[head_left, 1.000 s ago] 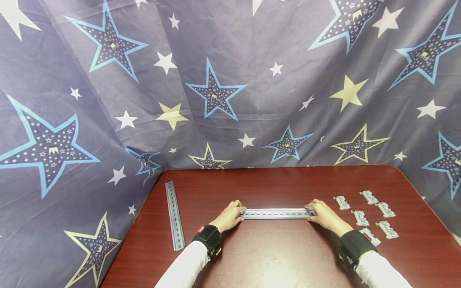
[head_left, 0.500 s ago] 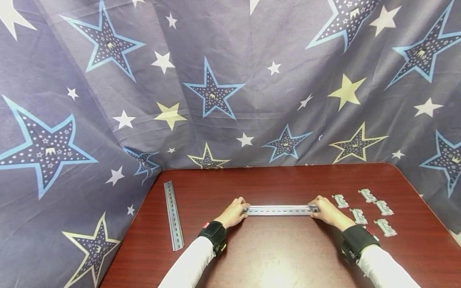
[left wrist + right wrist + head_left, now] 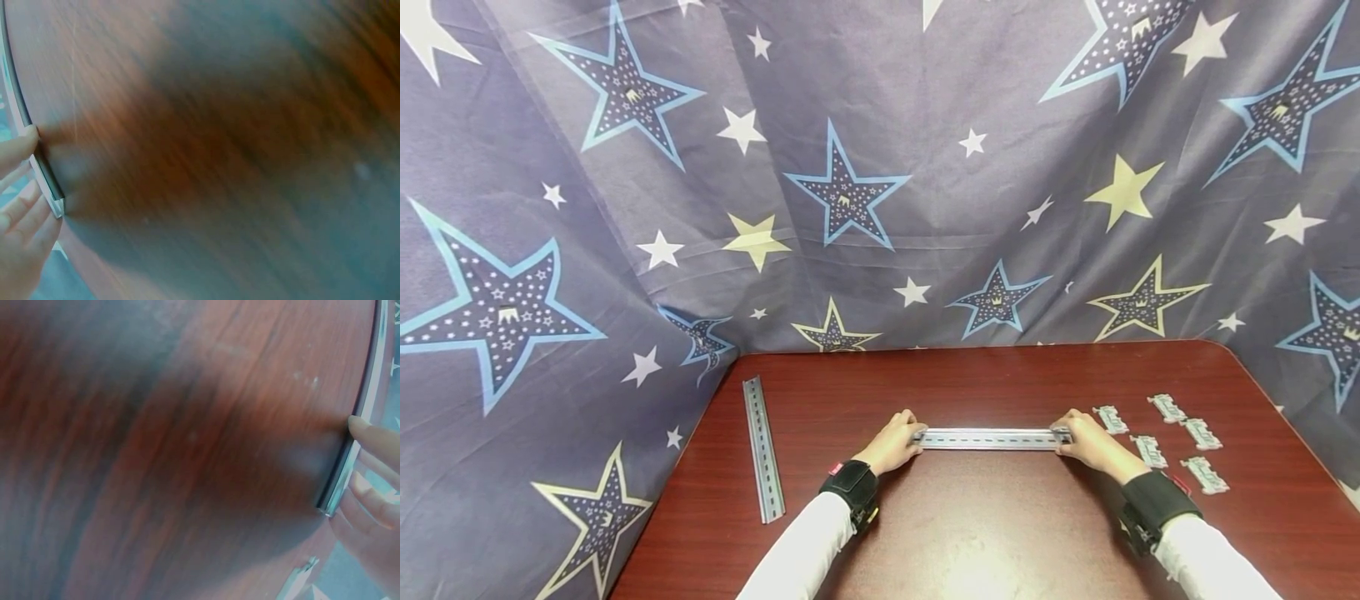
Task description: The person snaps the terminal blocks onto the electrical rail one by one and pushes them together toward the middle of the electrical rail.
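A slotted metal DIN rail (image 3: 988, 439) lies crosswise over the middle of the table, a hand at each end. My left hand (image 3: 892, 442) pinches its left end, thumb on the near edge and fingers along the far side, as the left wrist view shows. At the opposite end my right hand (image 3: 1092, 443) pinches the rail the same way; in the right wrist view the thumb (image 3: 362, 428) presses the near edge. Both ends of the rail are partly covered by the fingers in the head view.
A second slotted rail (image 3: 764, 454) lies lengthwise near the table's left edge. Several pale grey-green, clip-shaped pieces (image 3: 1205, 475) are scattered at the right, beyond my right forearm. One with a red part (image 3: 1182, 483) is mostly hidden behind the wristband. A star-patterned curtain (image 3: 880, 167) hangs behind the table (image 3: 970, 525).
Both hands have shifted the rail a little to the right and slightly away from me, keeping their grip. My right wristband now covers more of the red-marked piece.
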Available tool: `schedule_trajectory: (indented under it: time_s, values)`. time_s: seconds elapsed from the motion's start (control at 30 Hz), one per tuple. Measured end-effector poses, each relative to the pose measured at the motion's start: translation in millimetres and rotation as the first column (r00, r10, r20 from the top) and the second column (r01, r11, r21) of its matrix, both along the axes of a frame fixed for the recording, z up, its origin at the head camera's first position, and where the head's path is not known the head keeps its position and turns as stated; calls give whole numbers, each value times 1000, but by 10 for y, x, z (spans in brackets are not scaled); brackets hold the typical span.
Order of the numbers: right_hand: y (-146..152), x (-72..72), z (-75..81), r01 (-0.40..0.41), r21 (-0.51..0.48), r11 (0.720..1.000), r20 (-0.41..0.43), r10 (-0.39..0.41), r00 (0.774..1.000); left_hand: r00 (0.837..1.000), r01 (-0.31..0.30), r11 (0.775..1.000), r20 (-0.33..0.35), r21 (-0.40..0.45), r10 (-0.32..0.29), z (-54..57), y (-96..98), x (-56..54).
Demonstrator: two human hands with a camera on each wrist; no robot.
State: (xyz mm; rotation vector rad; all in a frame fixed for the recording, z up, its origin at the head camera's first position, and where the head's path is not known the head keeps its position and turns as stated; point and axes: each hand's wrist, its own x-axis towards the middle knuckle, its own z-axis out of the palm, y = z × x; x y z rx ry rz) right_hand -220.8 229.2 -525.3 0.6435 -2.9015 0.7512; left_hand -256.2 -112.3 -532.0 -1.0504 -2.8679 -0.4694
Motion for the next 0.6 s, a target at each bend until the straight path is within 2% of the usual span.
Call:
schedule_trajectory:
  time_s: [0.23, 0.43, 0.6]
  values:
    - [8, 14, -8, 17, 1, 1000, 32, -17, 999, 999, -41, 999, 11, 15, 41, -6, 41, -5]
    - [14, -6, -18, 11, -1, 1000, 4, -11, 1000, 996, -83, 994, 28, 64, 82, -9, 56, 2]
    - [11, -16, -23, 13, 6, 1000, -2, -13, 1000, 994, -111, 991, 20, 71, 109, -27, 62, -1]
